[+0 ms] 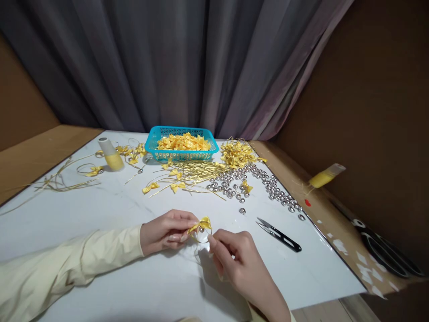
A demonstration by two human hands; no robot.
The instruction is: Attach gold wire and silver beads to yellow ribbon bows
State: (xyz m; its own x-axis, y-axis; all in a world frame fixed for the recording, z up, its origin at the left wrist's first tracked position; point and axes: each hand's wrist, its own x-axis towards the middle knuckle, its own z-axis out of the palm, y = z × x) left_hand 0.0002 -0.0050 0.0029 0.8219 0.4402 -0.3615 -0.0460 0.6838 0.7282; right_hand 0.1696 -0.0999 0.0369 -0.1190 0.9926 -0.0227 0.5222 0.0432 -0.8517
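Between the fingers of my left hand (pixel 172 230) is a yellow ribbon bow (pixel 204 222) with a thin gold cord loop and a small silver bead at it. My right hand (pixel 236 259) pinches the right side of that gold cord loop (pixel 208 239). Both hands are held close together above the front of the white table. To the right of my right hand lie black thread snips (pixel 279 235), blades pointing up and left. Loose silver beads (pixel 241 210) lie beyond the hands.
A blue basket (pixel 182 156) of yellow bows stands at the back. Beside it are a bow pile (pixel 237 154) and gold cords (pixel 197 172). A yellow thread spool (pixel 112 156) stands left. Large black scissors (pixel 385 250) and another spool (pixel 326 175) lie right.
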